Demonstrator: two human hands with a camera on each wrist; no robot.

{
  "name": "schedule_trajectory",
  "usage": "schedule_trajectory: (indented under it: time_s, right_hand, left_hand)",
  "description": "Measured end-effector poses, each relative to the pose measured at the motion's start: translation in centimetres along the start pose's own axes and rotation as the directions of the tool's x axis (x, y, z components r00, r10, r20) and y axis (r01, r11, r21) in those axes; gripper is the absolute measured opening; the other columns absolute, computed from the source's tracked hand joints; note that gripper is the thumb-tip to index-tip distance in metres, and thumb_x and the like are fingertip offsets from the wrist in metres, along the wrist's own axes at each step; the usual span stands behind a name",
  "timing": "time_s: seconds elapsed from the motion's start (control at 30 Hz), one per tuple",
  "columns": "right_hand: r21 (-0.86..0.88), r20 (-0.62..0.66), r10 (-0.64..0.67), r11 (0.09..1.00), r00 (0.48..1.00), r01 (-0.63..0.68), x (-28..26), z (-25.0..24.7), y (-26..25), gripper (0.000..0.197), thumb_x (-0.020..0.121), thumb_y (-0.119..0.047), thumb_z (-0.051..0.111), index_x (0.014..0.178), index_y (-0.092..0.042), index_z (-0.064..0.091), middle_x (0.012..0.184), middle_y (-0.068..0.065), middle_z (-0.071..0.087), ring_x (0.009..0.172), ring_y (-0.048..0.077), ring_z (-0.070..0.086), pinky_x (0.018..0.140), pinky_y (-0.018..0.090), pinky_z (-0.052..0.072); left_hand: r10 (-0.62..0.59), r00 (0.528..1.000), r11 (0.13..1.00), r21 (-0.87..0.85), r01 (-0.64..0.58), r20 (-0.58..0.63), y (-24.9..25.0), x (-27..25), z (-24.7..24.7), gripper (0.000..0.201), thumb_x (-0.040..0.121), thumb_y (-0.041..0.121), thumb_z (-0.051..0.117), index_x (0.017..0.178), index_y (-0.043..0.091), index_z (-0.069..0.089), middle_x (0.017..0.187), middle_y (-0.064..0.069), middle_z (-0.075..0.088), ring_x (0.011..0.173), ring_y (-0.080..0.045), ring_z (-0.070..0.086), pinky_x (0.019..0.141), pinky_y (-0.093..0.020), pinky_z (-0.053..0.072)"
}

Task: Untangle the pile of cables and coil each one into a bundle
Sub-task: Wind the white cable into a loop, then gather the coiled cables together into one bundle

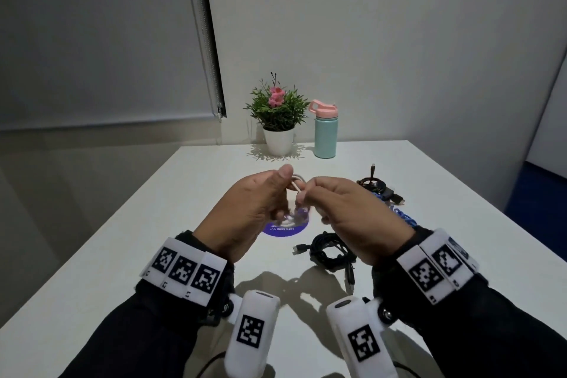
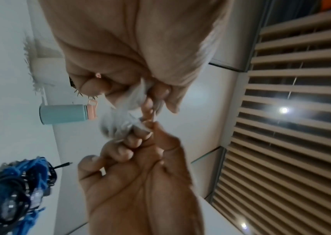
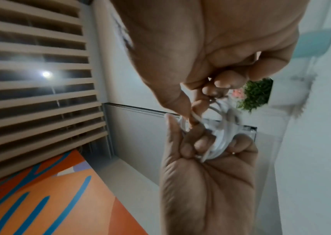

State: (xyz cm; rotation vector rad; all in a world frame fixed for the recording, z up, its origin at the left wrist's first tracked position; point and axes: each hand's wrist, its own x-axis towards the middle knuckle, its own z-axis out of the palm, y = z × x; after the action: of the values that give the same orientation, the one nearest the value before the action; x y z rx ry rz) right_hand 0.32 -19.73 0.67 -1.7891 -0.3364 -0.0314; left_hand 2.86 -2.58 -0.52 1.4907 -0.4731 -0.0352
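White cable (image 1: pixel 297 183) was held above the bench (image 1: pixel 153 224): left hand (image 1: pixel 251 209) gripped its coil, right hand (image 1: pixel 346 209) pinched a strand.

Taking the purple sticker (image 1: pixel 283 228) as landmark: left of it the tabletop (image 1: pixel 147 224) lies bare to the edge. Right of it a black cable bundle (image 1: pixel 329 250) lies near; further right, blue and black cables (image 1: pixel 380 190) crowd the surface. Behind it stand a potted plant (image 1: pixel 277 120) and bottle (image 1: pixel 325 132).
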Motion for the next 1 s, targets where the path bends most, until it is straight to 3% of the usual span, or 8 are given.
schedule_trajectory:
  time_s: [0.1,0.2,0.27,0.37,0.53,0.67,0.9,1.0]
  right_hand:
    - [0.141,0.021,0.049,0.989,0.999,-0.052,-0.6,0.1,0.5,0.037,0.093,-0.019,0.051,0.057,-0.021,0.057,0.058,-0.006,0.042,0.058,0.011,0.036,0.069,0.037,0.030]
    - [-0.226,0.087,-0.044,0.972,0.995,0.063,-0.9,-0.7,1.3,0.030,0.097,-0.023,0.053,0.068,-0.019,0.059,0.063,-0.008,0.050,0.055,0.008,0.043,0.061,0.029,0.035]
    - [-0.495,0.192,-0.135,0.842,0.972,0.215,-0.9,-1.2,2.0,0.019,0.098,-0.029,0.056,0.082,-0.019,0.060,0.083,-0.005,0.052,0.071,0.007,0.050,0.069,0.023,0.040]
    - [-0.608,0.319,-0.152,0.724,0.935,0.325,-1.4,-1.3,2.7,0.013,0.097,-0.035,0.057,0.087,-0.027,0.056,0.089,-0.006,0.051,0.078,0.008,0.050,0.069,0.013,0.036]
    - [-0.709,0.304,-0.022,0.663,0.952,0.241,-2.3,-2.0,2.5,0.014,0.097,-0.031,0.058,0.104,-0.021,0.065,0.092,-0.005,0.068,0.083,0.014,0.065,0.074,0.027,0.050]
    - [-0.869,0.342,0.164,0.430,0.925,0.245,-3.7,-4.4,2.0,0.012,0.093,-0.028,0.063,0.101,-0.021,0.068,0.097,-0.005,0.068,0.090,0.015,0.061,0.083,0.034,0.051]
    - [-0.972,0.210,0.455,0.192,0.866,0.134,-7.5,-8.3,2.7,0.014,0.084,-0.040,0.071,0.080,-0.028,0.064,0.079,-0.012,0.066,0.073,0.008,0.059,0.065,0.026,0.046]
    - [-0.974,0.203,0.520,0.197,0.830,0.115,-8.6,-8.9,3.2,0.019,0.081,-0.048,0.072,0.086,-0.031,0.063,0.082,-0.015,0.064,0.072,0.002,0.056,0.061,0.021,0.041]
  left_hand:
    - [0.012,0.995,0.984,0.181,0.006,-0.096,-0.9,-1.0,-0.4,0.039,0.093,0.049,0.062,0.078,0.013,0.063,0.053,0.006,0.046,0.051,-0.013,0.042,0.056,-0.026,0.038]
    - [-0.158,0.985,0.968,-0.185,0.168,0.068,-1.6,-2.8,-0.5,0.028,0.095,0.033,0.060,0.079,0.011,0.065,0.063,-0.001,0.054,0.054,-0.015,0.053,0.058,-0.024,0.048]
    - [-0.227,0.937,0.832,-0.447,0.328,0.266,-1.6,-4.2,-0.5,0.025,0.096,0.024,0.059,0.092,0.005,0.075,0.076,-0.007,0.061,0.062,-0.015,0.058,0.062,-0.023,0.050]
    - [-0.294,0.906,0.799,-0.441,0.408,0.305,-2.5,-5.6,-0.4,0.026,0.089,0.034,0.068,0.084,0.009,0.070,0.058,-0.002,0.056,0.051,-0.013,0.050,0.056,-0.021,0.043]
    - [-0.369,0.924,0.809,-0.456,0.371,0.099,-4.4,-5.9,-0.5,0.027,0.098,0.029,0.052,0.097,0.006,0.066,0.045,0.010,0.028,0.041,-0.006,0.029,0.045,-0.019,0.029]
    - [-0.352,0.935,0.800,-0.503,0.328,0.049,-5.5,-5.8,-1.5,0.031,0.100,0.029,0.048,0.101,0.008,0.071,0.048,0.010,0.029,0.043,-0.006,0.029,0.046,-0.019,0.030]
    - [-0.386,0.922,0.795,-0.492,0.355,0.042,-7.3,-6.1,-1.6,0.027,0.095,0.031,0.053,0.099,0.008,0.068,0.047,0.010,0.027,0.041,-0.006,0.029,0.041,-0.018,0.032]
    - [-0.412,0.910,0.795,-0.470,0.384,0.048,-7.8,-6.2,-1.4,0.027,0.095,0.034,0.053,0.094,0.010,0.066,0.047,0.009,0.027,0.041,-0.006,0.029,0.044,-0.019,0.028]
